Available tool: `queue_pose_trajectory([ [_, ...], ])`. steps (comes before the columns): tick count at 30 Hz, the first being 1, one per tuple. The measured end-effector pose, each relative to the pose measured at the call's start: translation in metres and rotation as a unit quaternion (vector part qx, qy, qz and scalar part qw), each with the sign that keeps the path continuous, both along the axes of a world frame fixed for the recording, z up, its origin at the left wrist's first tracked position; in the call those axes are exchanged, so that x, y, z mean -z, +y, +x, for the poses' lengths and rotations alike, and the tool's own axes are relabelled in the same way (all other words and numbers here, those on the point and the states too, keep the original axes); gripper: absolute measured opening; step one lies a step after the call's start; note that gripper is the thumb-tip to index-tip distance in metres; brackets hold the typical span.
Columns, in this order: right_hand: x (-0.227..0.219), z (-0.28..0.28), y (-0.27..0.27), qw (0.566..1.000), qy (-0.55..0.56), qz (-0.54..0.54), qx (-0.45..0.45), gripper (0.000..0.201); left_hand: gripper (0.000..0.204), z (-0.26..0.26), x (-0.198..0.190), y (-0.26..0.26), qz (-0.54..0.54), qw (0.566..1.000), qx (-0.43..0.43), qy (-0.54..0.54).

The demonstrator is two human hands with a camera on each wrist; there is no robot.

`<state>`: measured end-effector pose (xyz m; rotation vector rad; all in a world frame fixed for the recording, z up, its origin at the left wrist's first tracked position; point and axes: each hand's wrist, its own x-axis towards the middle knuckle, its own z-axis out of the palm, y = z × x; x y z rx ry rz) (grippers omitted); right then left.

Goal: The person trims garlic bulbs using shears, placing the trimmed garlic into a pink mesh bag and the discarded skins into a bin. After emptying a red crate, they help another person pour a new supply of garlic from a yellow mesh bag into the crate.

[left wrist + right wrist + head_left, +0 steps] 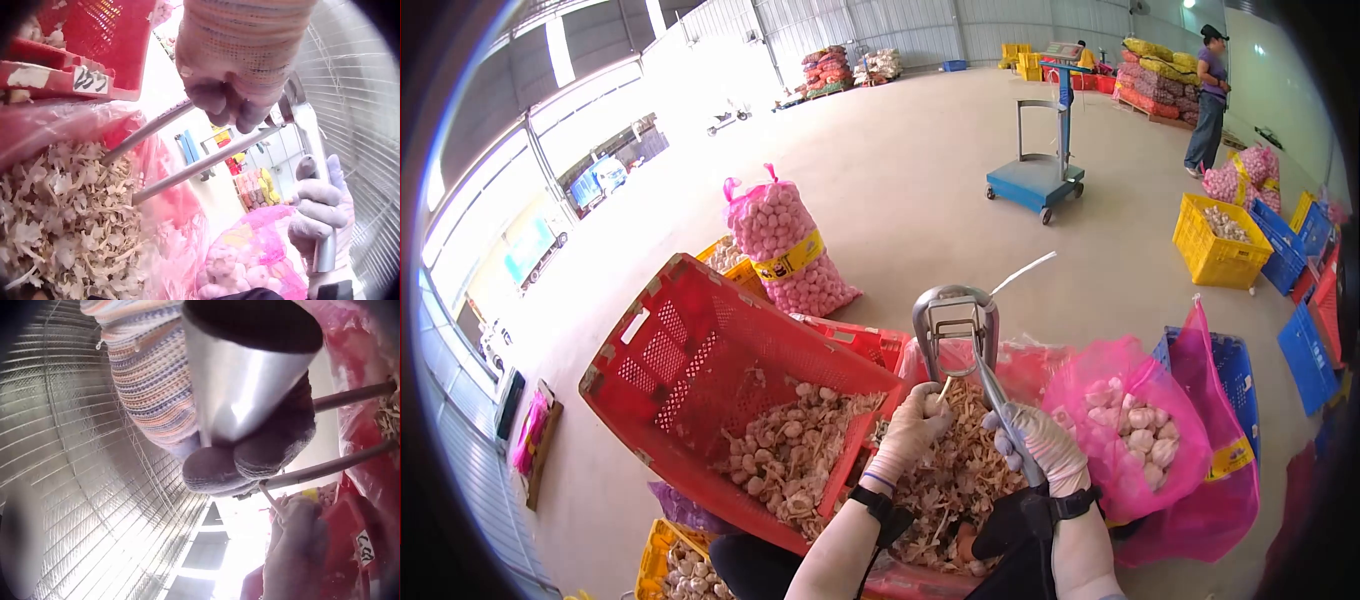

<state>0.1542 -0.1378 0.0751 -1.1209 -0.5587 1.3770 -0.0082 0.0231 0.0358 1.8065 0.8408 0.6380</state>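
Observation:
A metal cutter (990,320) on a two-legged frame stands over a heap of dry garlic skins and stem bits (945,470). My left hand (908,435), in a knitted glove, holds a garlic bulb (933,396) just below the cutter's head; its pale stem (271,497) points up in the right wrist view. The fingers hide most of the bulb. My right hand (1045,445), gloved too, grips the cutter's lever handle (325,250) with fingers wrapped round it. In the right wrist view the hollow handle end (240,381) sticks out of the fist.
A tilted red crate (700,350) of garlic stands at left. To the right lies a pink mesh bag (1190,400) with trimmed bulbs, near a blue crate (1235,375). Beyond are a full pink sack (775,225), a platform scale (1035,180), a yellow crate (1215,250) and a standing person (1208,100).

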Motion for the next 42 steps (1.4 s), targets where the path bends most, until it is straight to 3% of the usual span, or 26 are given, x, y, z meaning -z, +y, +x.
queue_pose_trajectory([
  [3, 0.001, 0.001, -0.001, 1.000, 0.025, -0.011, -0.013, 0.037, 0.047, 0.006, -0.002, 0.005, -0.002, 0.998, 0.007, 0.062],
  [9, 0.001, -0.001, -0.001, 0.997, -0.080, -0.011, 0.000, 0.044, 0.052, 0.000, 0.003, 0.005, 0.099, 0.993, 0.022, 0.058],
  [12, -0.007, -0.002, -0.001, 0.998, -0.059, -0.014, -0.018, 0.045, 0.054, 0.004, 0.002, 0.009, 0.005, 0.999, 0.001, 0.041],
  [14, -0.012, -0.004, -0.003, 0.999, 0.047, -0.018, 0.001, 0.039, 0.054, 0.012, 0.023, 0.022, -0.126, 0.991, 0.022, 0.049],
  [18, -0.003, -0.003, -0.003, 1.000, 0.016, 0.000, 0.003, 0.043, 0.060, 0.012, 0.025, 0.019, -0.111, 0.993, 0.019, 0.044],
  [20, -0.002, -0.004, -0.004, 1.000, -0.014, 0.001, 0.007, 0.044, 0.059, 0.009, 0.005, 0.008, -0.055, 0.997, 0.021, 0.055],
  [24, -0.005, -0.004, -0.003, 1.000, -0.003, 0.010, -0.003, 0.045, 0.059, 0.012, 0.019, 0.014, -0.016, 0.999, 0.045, 0.025],
  [26, -0.015, -0.006, -0.005, 0.999, 0.031, -0.015, 0.007, 0.042, 0.057, 0.020, 0.014, 0.017, -0.110, 0.994, -0.006, 0.003],
  [30, 0.008, -0.005, 0.000, 1.000, 0.001, -0.029, 0.003, 0.040, 0.054, 0.032, -0.004, 0.020, -0.153, 0.988, 0.000, -0.033],
  [31, 0.029, -0.006, 0.008, 0.980, -0.194, -0.002, 0.053, 0.039, 0.052, 0.034, 0.000, 0.025, -0.145, 0.989, 0.003, -0.012],
  [32, 0.055, -0.006, 0.016, 0.920, -0.378, 0.022, 0.100, 0.038, 0.050, 0.034, 0.002, 0.026, -0.138, 0.990, 0.006, 0.013],
  [33, 0.091, -0.001, 0.026, 0.827, -0.534, 0.048, 0.167, 0.032, 0.036, 0.033, -0.006, 0.022, -0.181, 0.983, 0.028, -0.024],
  [34, 0.100, -0.005, 0.026, 0.831, -0.529, 0.037, 0.167, 0.032, 0.030, 0.031, 0.000, 0.021, -0.216, 0.976, 0.023, 0.016],
  [36, 0.094, -0.009, 0.037, 0.772, -0.594, -0.016, 0.225, 0.030, 0.021, 0.020, 0.043, 0.027, -0.366, 0.915, 0.069, -0.155],
  [38, 0.072, -0.021, 0.033, 0.778, -0.592, -0.031, 0.208, 0.028, 0.017, 0.001, 0.034, 0.016, -0.548, 0.810, -0.049, -0.204],
  [39, 0.066, -0.029, 0.036, 0.719, -0.623, 0.053, 0.304, 0.031, 0.024, -0.016, 0.056, 0.019, -0.574, 0.764, -0.020, -0.294],
  [40, 0.059, -0.040, 0.035, 0.650, -0.637, 0.131, 0.392, 0.037, 0.024, -0.026, 0.055, 0.013, -0.573, 0.764, -0.033, -0.293],
  [41, 0.049, -0.049, 0.029, 0.639, -0.657, 0.164, 0.363, 0.051, 0.025, -0.032, 0.053, 0.000, -0.580, 0.735, -0.080, -0.343],
  [42, 0.042, -0.059, 0.024, 0.649, -0.653, 0.156, 0.358, 0.051, 0.026, -0.038, 0.054, -0.012, -0.585, 0.702, -0.123, -0.388],
])
